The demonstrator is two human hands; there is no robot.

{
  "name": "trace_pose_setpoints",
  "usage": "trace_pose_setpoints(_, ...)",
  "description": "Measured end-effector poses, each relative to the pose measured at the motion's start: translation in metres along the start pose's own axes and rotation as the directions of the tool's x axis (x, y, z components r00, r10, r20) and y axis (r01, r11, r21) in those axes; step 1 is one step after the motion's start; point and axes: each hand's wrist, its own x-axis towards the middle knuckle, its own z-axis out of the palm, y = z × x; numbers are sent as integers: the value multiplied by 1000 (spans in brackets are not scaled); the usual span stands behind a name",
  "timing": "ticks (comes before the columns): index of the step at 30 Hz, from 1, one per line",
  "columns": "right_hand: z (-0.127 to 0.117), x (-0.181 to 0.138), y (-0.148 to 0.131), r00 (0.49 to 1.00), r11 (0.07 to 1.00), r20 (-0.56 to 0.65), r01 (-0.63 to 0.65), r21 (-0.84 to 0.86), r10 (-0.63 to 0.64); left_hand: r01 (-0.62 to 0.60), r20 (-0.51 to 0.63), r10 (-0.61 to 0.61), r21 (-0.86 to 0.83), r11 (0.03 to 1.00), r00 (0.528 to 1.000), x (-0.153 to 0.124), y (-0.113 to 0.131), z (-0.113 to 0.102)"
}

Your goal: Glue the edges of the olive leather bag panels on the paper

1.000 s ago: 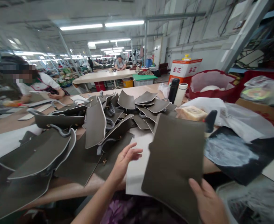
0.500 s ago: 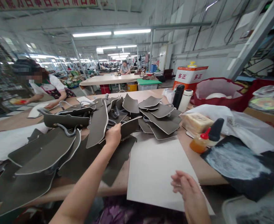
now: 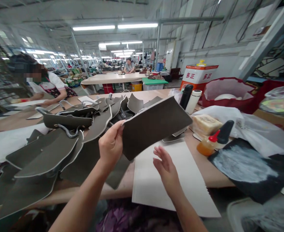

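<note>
My left hand (image 3: 111,143) pinches the left edge of a dark grey-brown leather bag panel (image 3: 156,124), raised above the pile and tilted. Just below that panel, my right hand (image 3: 165,166) has its fingers apart and holds nothing. Under the right hand lies a white sheet (image 3: 154,193) at the table's front edge. More dark panels with pale edges (image 3: 45,158) spread over the left side, some carrying wrapped grey handles (image 3: 70,132). The raised panel hides part of the pile behind it.
To the right stand a yellowish block (image 3: 207,125), a glue bottle with red tip (image 3: 207,145), a black bottle (image 3: 186,96) and a white bottle (image 3: 194,102). A black sheet smeared white (image 3: 243,167) overhangs the edge. A co-worker (image 3: 47,83) works at far left.
My left hand has lifted a panel out of the pile and swung it over the white sheet. My right hand has moved up and left toward it.
</note>
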Motion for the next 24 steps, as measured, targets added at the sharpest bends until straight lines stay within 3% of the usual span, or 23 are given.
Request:
trace_pose_setpoints(2, 3, 1, -12, 998, 997, -25, 48, -65, -49, 207, 83, -196, -168, 964, 977, -8, 8, -1)
trace_pose_setpoints(4, 3, -3, -22, 995, 982, -71, 57, -182, -71, 455, 272, -377, -337, 825, 885, -22, 8, 2)
trace_pose_setpoints(5, 2, -5, -27, 993, 970, -89, 49, -237, -71, 579, 384, -443, -402, 710, 810, -30, 5, 5)
trace_pose_setpoints(7, -3, -12, -32, 996, 951, -69, 24, -307, -48, 787, 600, -510, -451, 421, 617, -51, -3, 12)
trace_pose_setpoints(9, -9, -18, -32, 1000, 936, 2, 9, -353, -9, 899, 739, -522, -409, 155, 426, -75, -11, 17)
trace_pose_setpoints(10, -12, -21, -30, 999, 925, 37, 7, -381, 7, 923, 772, -529, -380, 59, 351, -86, -15, 19)
trace_pose_setpoints(12, -17, -25, -25, 997, 892, 73, 12, -452, 23, 939, 793, -556, -340, -60, 251, -107, -18, 19)
trace_pose_setpoints(14, -21, -26, -18, 998, 840, 67, 23, -543, 16, 934, 792, -576, -332, -131, 201, -122, -18, 17)
trace_pose_setpoints(17, -25, -25, -9, 998, 697, 23, 59, -715, -60, 921, 790, -586, -345, -178, 183, -136, -15, 11)
trace_pose_setpoints(21, -30, -21, 0, 966, 452, 11, 131, -883, -260, 906, 752, -623, -391, -160, 214, -148, -7, 5)
trace_pose_setpoints(24, -34, -18, 6, 935, 350, 61, 191, -917, -351, 912, 710, -647, -406, -54, 277, -154, 0, 0)
